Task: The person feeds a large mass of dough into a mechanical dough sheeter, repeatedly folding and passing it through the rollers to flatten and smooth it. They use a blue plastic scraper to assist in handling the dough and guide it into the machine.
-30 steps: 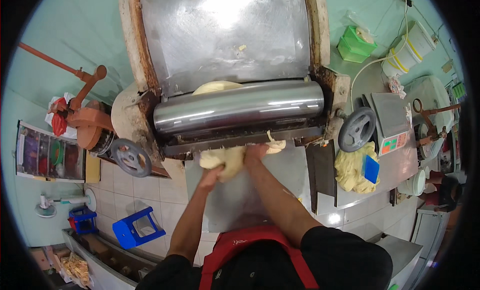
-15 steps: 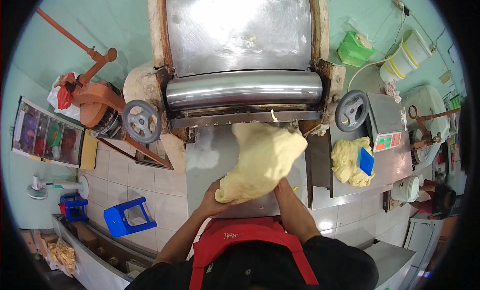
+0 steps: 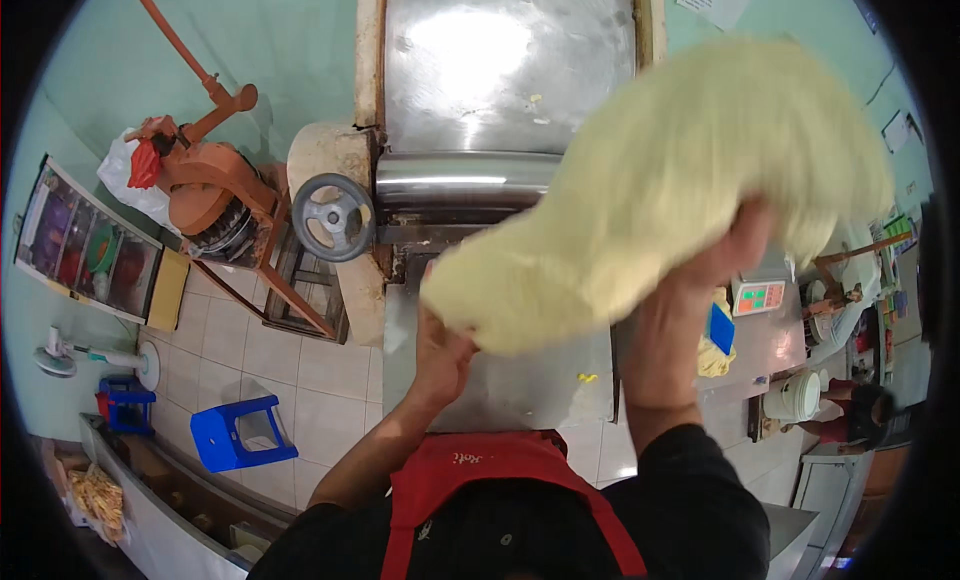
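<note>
A large slab of pale yellow dough point(image 3: 610, 220) hangs raised in the air, stretched from lower left to upper right and blurred by motion. Its lower left end is gripped by my left hand point(image 3: 442, 365), fingers bent round the edge. Higher up on the right, my right hand point(image 3: 735, 245) clasps the dough's underside, its fingertips partly sunk out of sight. Behind the dough lies the steel roller point(image 3: 460, 180) of a dough sheeter, its right half covered. Below is the sheeter's flat metal table point(image 3: 520, 390), bearing a small yellow scrap point(image 3: 587, 378).
A grey handwheel point(image 3: 334, 217) juts out at the sheeter's left. To the right, another dough lump point(image 3: 712, 360) with a blue scraper point(image 3: 720, 328) sits near a scale point(image 3: 758, 297). An orange mixer point(image 3: 215, 180) and blue stool point(image 3: 240, 435) stand left. Another person point(image 3: 865, 410) is far right.
The dough has gone from low over the table, before the roller, to high on the right, stretching out longer. My right hand has risen with it; my left stays low at its end.
</note>
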The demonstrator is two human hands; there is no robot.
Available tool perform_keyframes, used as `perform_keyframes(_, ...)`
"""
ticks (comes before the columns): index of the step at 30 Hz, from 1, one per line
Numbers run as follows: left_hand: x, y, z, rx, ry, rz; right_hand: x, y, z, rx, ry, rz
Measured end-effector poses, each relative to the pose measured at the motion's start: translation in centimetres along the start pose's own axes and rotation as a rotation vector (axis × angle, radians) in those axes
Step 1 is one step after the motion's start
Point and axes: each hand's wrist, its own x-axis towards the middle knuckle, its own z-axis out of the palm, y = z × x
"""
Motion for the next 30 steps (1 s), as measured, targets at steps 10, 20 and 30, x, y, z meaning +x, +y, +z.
perform_keyframes(10,8.4,12.4,-5.1,1.424,0.328,0.918,7.9,25.6,17.7,-0.564,-0.541,0.531)
perform_keyframes(20,12.2,12.3,-7.3,1.719,0.499,0.767,7.2,29.1,19.1,-0.456,-1.108,0.831)
perform_keyframes(30,12.6,12.1,-6.2,1.731,0.53,0.778,5.8,31.2,10.5,-0.591,-0.599,0.596)
